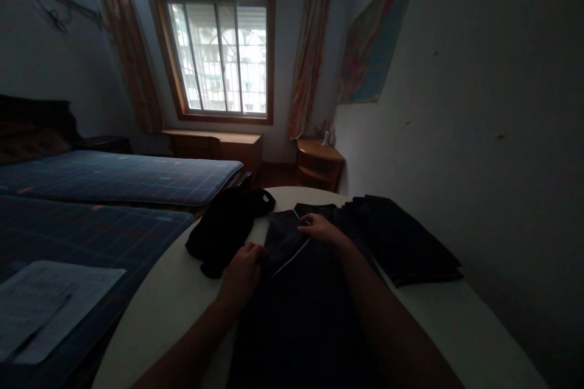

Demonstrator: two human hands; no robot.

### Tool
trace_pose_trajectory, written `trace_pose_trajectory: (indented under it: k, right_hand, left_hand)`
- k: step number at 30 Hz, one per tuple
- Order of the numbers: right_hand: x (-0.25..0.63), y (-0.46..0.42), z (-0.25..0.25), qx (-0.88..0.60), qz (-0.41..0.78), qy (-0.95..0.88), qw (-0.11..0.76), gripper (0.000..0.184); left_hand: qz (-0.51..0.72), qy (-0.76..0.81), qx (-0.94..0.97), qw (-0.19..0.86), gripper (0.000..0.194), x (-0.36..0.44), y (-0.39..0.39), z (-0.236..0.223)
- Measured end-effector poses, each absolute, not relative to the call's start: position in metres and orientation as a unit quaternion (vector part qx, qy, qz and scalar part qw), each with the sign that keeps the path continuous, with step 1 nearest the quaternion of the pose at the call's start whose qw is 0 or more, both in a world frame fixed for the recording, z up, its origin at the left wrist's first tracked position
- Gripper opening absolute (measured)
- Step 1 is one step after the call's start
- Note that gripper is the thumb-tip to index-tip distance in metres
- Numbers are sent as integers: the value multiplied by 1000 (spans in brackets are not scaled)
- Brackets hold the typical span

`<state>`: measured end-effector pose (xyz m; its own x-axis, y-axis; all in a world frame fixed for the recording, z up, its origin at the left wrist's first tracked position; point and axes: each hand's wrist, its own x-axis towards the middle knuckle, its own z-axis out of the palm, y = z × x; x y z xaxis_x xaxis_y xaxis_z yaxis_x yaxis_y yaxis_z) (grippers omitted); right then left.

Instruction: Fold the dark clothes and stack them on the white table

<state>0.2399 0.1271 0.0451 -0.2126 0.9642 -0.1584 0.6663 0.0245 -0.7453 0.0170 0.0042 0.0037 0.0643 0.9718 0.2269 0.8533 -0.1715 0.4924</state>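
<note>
A dark garment [301, 316] with thin white trim lies spread over the white table [146, 316], reaching toward the near edge. My left hand [241, 270] is closed on the garment's left side, its fingertips pinched together at the fabric. Higher up, my right hand [322, 230] pinches the garment by the white trim, thumb and forefinger close together. Between both hands a flap of the dark cloth is turned over at an angle. Dim light hides the garment's exact kind and its folds.
A crumpled black garment [228, 225] lies left on the table, and a stack of folded dark clothes [401, 237] sits to the right by the wall. Beds with blue plaid mattresses [137, 176] stand at left, papers [50, 304] on the nearer one. A corner shelf [319, 155] stands beyond.
</note>
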Motion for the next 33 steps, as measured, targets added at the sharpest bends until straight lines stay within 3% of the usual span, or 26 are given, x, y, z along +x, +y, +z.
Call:
trace_pose_trajectory:
  k: [5,8,12,18,33]
  right_hand:
    - [242,125,34,-594,324,-721,151,43]
    - [237,123,29,-580,281,-749,153,40]
    - [224,119,23,-581,233,-761,167,34]
    - [205,116,13,-567,164,-784,191,38]
    - [148,182,22,-550,255,-754,252,34]
  left_hand:
    - [200,644,733,92,33,19,-1,11]
    - [190,650,731,83,24,23,-5,18]
    - [173,678,711,64,26,27,-6,23]
    - [189,673,714,46,11,25,-3,15]
    - [184,658,728,63,19,22,-4,12]
